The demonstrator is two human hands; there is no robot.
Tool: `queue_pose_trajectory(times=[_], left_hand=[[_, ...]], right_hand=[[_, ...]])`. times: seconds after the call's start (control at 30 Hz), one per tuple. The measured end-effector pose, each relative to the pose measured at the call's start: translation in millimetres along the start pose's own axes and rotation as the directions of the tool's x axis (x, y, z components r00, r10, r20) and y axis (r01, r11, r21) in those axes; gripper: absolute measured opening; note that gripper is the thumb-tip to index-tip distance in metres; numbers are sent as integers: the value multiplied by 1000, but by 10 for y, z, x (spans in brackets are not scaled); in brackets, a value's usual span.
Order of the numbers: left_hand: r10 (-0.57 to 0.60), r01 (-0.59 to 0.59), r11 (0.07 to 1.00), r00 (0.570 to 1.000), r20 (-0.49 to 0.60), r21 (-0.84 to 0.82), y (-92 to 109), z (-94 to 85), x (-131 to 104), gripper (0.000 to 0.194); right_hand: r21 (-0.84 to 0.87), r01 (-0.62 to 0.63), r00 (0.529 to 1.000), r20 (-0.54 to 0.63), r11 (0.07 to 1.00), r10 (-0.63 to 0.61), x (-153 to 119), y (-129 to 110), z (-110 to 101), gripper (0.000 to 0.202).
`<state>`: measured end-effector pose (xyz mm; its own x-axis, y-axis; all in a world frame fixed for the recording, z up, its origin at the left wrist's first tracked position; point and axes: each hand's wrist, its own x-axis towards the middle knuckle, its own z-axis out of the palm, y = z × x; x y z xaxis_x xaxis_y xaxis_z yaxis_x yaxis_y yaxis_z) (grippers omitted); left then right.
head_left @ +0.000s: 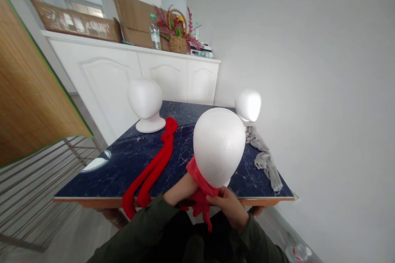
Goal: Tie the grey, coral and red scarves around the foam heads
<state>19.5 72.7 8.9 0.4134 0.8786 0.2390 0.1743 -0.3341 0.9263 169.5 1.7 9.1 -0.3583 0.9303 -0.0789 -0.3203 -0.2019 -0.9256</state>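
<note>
Fingers [216, 199] on red scarf [202, 201]

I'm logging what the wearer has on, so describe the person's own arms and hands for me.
Both arms wear long dark olive-green sleeves reaching the wrists. The left hand and right hand are bare: no gloves. No rings, watch or markings show from this view.

Both hands [203, 199] close together, fingers curled
</note>
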Motion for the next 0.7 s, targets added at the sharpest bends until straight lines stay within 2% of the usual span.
queue_pose_trajectory(times=[0.07, 0.13, 0.23, 0.3, 0.4, 0.47, 0.5, 0.53, 0.6, 0.63, 0.7], left_hand=[[-181, 201, 958, 977, 113, -206, 74, -26, -33, 22], [-343, 398, 862, 914, 215, -314, 142, -32, -83, 18], [-463, 540, 750, 841, 279, -382, 159, -51, -113, 22], [-526, 629, 572, 774, 353, -526, 114, -100, -90, 14], [-541, 689, 149, 657, 525, -709, 14, -209, -61, 12], [-487, 687, -37, 622, 613, -726, -45, -258, -98, 17], [-454, 687, -80, 620, 640, -722, -66, -263, -140, 18], [-421, 696, -91, 622, 660, -713, -81, -255, -198, 19], [-362, 738, -34, 619, 697, -674, -87, -211, -351, 23], [-337, 750, 36, 632, 698, -661, -77, -183, -438, 26], [-287, 725, 230, 688, 667, -649, -32, -136, -600, 29]], right_hand=[[-40, 9, 999, -40, 999, -10, 1, 20, -42, 40], [-89, 15, 996, -84, 996, -22, 0, 48, -85, 36], [-148, 20, 993, -114, 989, -38, -1, 82, -157, 31], [-194, 33, 991, -119, 980, -56, 8, 93, -213, 28], [-340, 16, 982, -172, 940, -79, 44, 106, -306, 25], [-412, -7, 973, -213, 911, -89, 78, 126, -359, 26], [-425, -9, 971, -221, 905, -94, 94, 139, -377, 28], [-429, -7, 969, -227, 903, -100, 107, 154, -390, 30], [-447, -4, 962, -245, 895, -118, 123, 183, -398, 31], [-464, -6, 957, -259, 886, -129, 126, 195, -396, 30], [-495, -19, 947, -287, 869, -143, 125, 216, -393, 27]])
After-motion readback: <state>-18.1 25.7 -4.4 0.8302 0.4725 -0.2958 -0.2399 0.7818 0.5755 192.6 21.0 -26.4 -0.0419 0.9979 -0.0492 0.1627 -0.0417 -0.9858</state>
